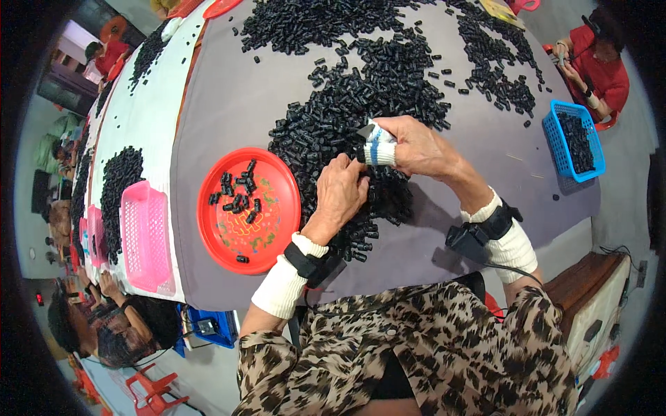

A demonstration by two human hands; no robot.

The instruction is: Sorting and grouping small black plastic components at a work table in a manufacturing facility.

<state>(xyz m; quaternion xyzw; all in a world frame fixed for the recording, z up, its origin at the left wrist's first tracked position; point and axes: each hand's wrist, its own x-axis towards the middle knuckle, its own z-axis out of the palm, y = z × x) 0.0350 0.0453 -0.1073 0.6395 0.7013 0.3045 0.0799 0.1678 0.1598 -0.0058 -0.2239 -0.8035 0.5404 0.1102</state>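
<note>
Over a large pile of small black cylindrical parts, my two hands meet near the middle of the table. My right hand is closed around a small tool wrapped in white and blue, with a dark pointed end on its left side. Fingers and thumb of my left hand are pinched together around a black part, mostly hidden, right against the tool. To the left of my left hand lies a round red tray with several black parts on it.
Pink baskets stand at the left on a white-covered table. A blue basket of black parts sits at the right edge, near a person in red. Another person works at lower left. More black parts spread across the far side.
</note>
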